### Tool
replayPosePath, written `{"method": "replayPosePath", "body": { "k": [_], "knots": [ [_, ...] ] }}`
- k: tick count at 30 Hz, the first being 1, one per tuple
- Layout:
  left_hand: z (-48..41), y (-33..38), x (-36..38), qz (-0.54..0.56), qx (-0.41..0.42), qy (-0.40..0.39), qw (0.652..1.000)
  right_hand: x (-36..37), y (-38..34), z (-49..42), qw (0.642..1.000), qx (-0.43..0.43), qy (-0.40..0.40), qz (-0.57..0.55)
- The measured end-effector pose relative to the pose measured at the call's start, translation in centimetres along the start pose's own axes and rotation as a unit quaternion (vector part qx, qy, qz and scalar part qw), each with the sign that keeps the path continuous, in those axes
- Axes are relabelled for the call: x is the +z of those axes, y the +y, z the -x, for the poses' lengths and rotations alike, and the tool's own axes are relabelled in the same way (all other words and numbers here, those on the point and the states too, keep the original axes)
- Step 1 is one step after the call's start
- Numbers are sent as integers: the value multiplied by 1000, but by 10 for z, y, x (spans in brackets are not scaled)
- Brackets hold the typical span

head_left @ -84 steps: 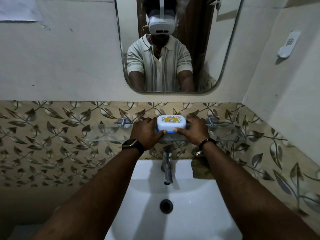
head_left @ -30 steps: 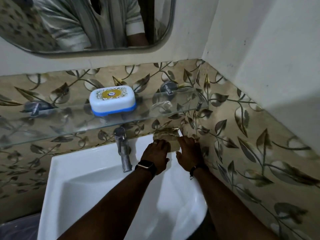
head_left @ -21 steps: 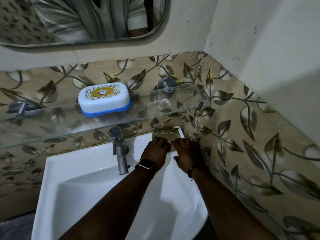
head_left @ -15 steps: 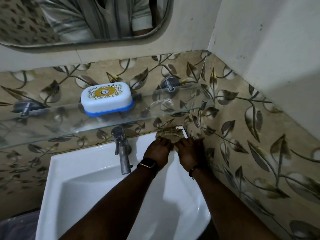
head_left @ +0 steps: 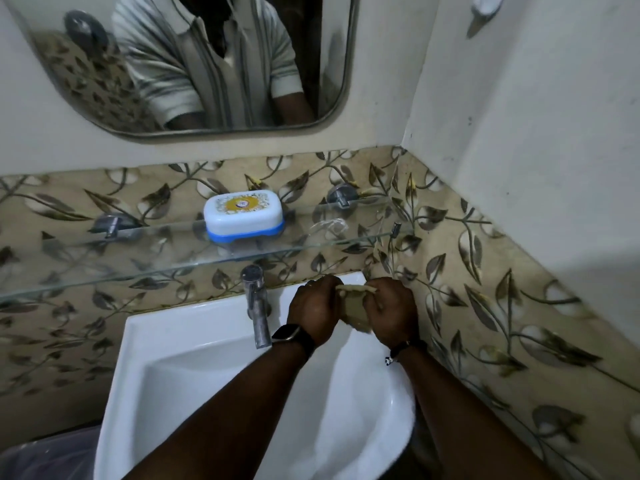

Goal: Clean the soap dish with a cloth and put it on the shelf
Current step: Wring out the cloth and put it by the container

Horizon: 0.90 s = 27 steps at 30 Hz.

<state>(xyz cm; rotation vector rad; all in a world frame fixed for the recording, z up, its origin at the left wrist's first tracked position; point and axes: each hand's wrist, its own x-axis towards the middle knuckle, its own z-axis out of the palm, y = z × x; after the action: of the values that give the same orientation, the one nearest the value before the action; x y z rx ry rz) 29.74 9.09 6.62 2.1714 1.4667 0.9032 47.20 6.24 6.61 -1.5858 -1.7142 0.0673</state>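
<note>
Head view: cloth (head_left: pixel 353 308) held in both hands at the sink's (head_left: pixel 194 327) back corner.
It is pinched by the curled fingers of the left hand (head_left: pixel 315 306) and right hand (head_left: pixel 391 310). The soap dish (head_left: pixel 243 214) could be slid off the glass shelf (head_left: pixel 138 268) if the shelf is knocked by a rising hand; it is set up-left of the grip, well apart.

White-and-blue soap dish (head_left: pixel 243 215), lid on, on glass shelf (head_left: pixel 104 268), tan cloth (head_left: pixel 355 308) crumpled
</note>
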Motion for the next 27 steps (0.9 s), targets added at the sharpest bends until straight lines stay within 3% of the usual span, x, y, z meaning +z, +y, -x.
{"method": "replayPosePath", "body": {
  "k": [4,9,14,27],
  "knots": [
    [21,12,-29,156,-32,80,984,-11,-23,14,987,88,41,-132],
    [61,14,-66,192,-17,134,972,-2,-85,31,974,86,97,-186],
    [115,-3,-128,160,-70,230,957,32,-171,39,976,40,116,-180],
    [270,-124,-307,33,-223,439,870,143,-417,81,945,-191,-22,-263]
  ]
}}
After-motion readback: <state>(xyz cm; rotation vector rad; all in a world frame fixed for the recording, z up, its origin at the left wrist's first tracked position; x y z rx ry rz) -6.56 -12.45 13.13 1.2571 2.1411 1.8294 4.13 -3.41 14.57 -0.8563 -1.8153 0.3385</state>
